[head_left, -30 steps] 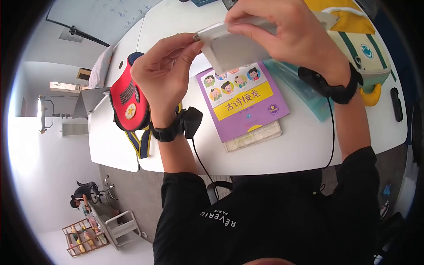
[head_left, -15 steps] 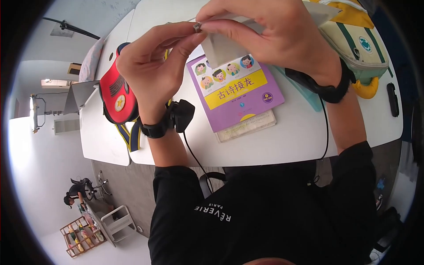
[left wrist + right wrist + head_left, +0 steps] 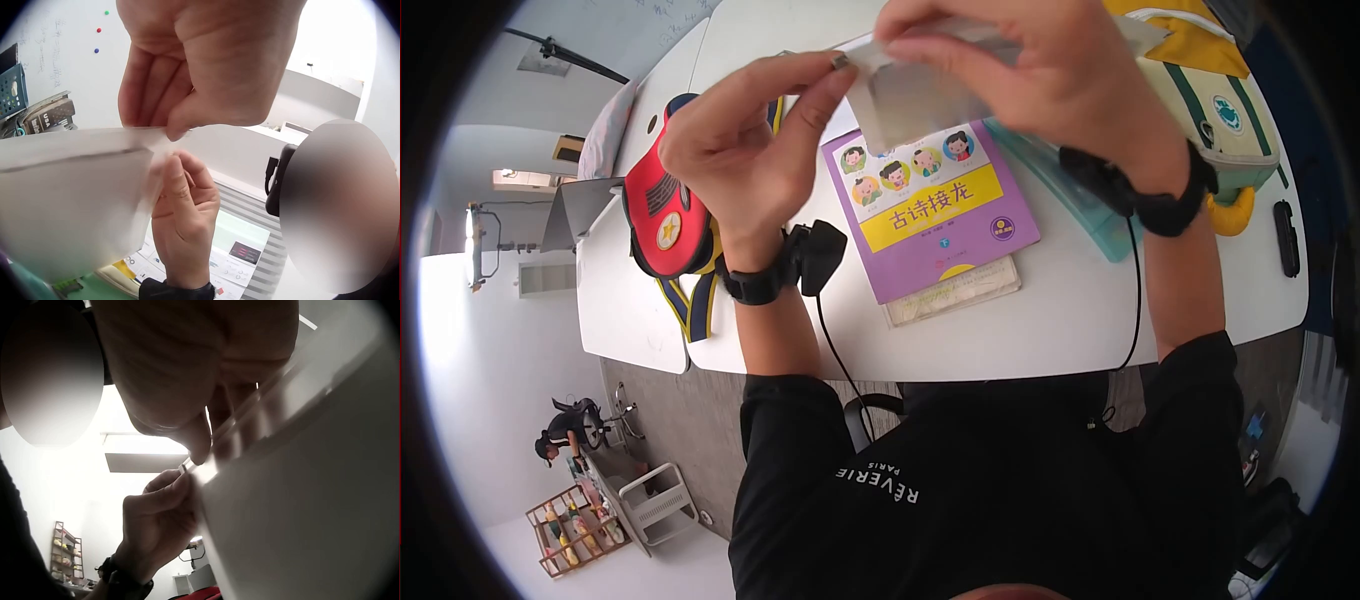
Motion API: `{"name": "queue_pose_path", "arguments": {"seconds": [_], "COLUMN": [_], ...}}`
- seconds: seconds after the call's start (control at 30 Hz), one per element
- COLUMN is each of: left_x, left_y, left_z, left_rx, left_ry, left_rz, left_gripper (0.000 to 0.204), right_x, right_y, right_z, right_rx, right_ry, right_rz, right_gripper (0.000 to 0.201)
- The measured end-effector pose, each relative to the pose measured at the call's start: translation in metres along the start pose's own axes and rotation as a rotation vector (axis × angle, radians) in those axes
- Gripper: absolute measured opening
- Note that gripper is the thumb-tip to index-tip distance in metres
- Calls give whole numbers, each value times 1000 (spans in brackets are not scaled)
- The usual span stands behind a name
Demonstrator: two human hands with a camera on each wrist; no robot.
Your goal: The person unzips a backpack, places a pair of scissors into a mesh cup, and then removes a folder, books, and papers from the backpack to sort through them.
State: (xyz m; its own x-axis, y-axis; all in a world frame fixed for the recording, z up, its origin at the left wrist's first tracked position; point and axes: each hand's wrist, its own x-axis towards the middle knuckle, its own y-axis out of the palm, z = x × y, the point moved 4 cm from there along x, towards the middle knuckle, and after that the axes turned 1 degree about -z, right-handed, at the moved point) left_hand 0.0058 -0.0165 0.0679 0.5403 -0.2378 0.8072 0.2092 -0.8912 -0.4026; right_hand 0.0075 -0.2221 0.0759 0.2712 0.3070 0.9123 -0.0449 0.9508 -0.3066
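A translucent whitish pouch (image 3: 915, 108) hangs between both hands above a purple book (image 3: 950, 240). My left hand (image 3: 745, 140) pinches a small metallic piece (image 3: 839, 62) at the pouch's upper left corner, between thumb and forefinger. My right hand (image 3: 1040, 85) grips the top edge a little to the right, thumb against fingers. In the left wrist view the pouch (image 3: 75, 206) stretches away to the left, its edge between the fingers of my left hand (image 3: 212, 62). The right wrist view has the pouch (image 3: 306, 500) close up, blurred, under my right hand (image 3: 200, 356).
A red bag with a star (image 3: 668, 228) lies on the white table (image 3: 800, 300) at the left. Right of the book are a teal translucent case (image 3: 1090, 220), a cream and green bag (image 3: 1220, 115) and a black pen-like object (image 3: 1286, 238). Another book lies beneath the purple one.
My right hand moved left until its fingertips reached the metallic piece, then shifted back right along the pouch's top edge. My left hand has kept its pinch and sits slightly further left in the head view.
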Motion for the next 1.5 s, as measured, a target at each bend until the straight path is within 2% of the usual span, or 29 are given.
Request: {"name": "queue_pose_path", "arguments": {"seconds": [0.07,0.1,0.13,0.2,0.23,0.37,0.4,0.47,0.53,0.67,0.77,0.83,0.87,0.93,1.03,1.07,1.13,1.17,1.23,1.37,1.43,1.47,1.5], "left_x": [-2,-1,0,0,1,4,4,5,4,2,2,2,3,1,2,1,-1,-1,0,0,1,0,0], "left_y": [-2,-5,-8,-14,-14,-4,-2,2,0,-4,-4,-1,2,5,6,6,5,4,3,5,10,12,14], "left_z": [6,7,9,17,21,28,26,19,17,18,24,25,25,24,22,21,21,20,19,19,18,16,12], "left_rx": [-71,-81,-93,-118,-160,-226,-230,-121,-93,16,-85,-98,-115,-99,-79,-78,-80,-84,-81,-114,-84,-51,-46], "left_ry": [-22,-63,-102,-97,-138,-181,-187,-207,-207,-218,-232,-238,-241,-214,-161,-141,-142,-134,-141,-187,-157,-144,-159], "left_rz": [-38,-92,-147,-136,-113,-51,-46,-17,-39,-52,-32,-5,21,33,36,34,17,-5,-12,26,32,38,41], "left_gripper": [12,12,13,15,15,16,16,16,15,15,16,16,16,15,15,14,14,13,13,14,14,15,15], "right_x": [-3,-4,-4,-3,-8,-7,-5,-6,-9,1,-2,-1,-3,-7,-6,-4,3,1,3,-3,2,3,1], "right_y": [-9,-15,-21,-32,-40,-40,-35,-32,-30,-38,-44,-46,-45,-41,-39,-37,-36,-36,-36,-35,-34,-32,-29], "right_z": [-17,-22,-21,-17,-36,-33,-24,-23,-38,-13,-13,-25,-29,-32,-30,-25,-15,-13,-2,-17,-1,-4,-12], "right_rx": [-55,-22,-21,-236,-160,-194,-253,-313,-153,-252,-384,-309,-310,-231,-235,-231,-294,-292,-352,-359,-246,-251,-227], "right_ry": [217,282,284,270,309,373,333,299,304,308,345,517,516,376,342,345,490,491,253,255,143,143,223], "right_rz": [107,88,88,137,150,165,161,157,184,247,240,295,295,242,287,287,277,278,291,265,225,221,235], "right_gripper": [9,10,10,10,9,10,10,9,10,11,11,10,10,7,5,5,6,6,6,7,7,7,8]}}
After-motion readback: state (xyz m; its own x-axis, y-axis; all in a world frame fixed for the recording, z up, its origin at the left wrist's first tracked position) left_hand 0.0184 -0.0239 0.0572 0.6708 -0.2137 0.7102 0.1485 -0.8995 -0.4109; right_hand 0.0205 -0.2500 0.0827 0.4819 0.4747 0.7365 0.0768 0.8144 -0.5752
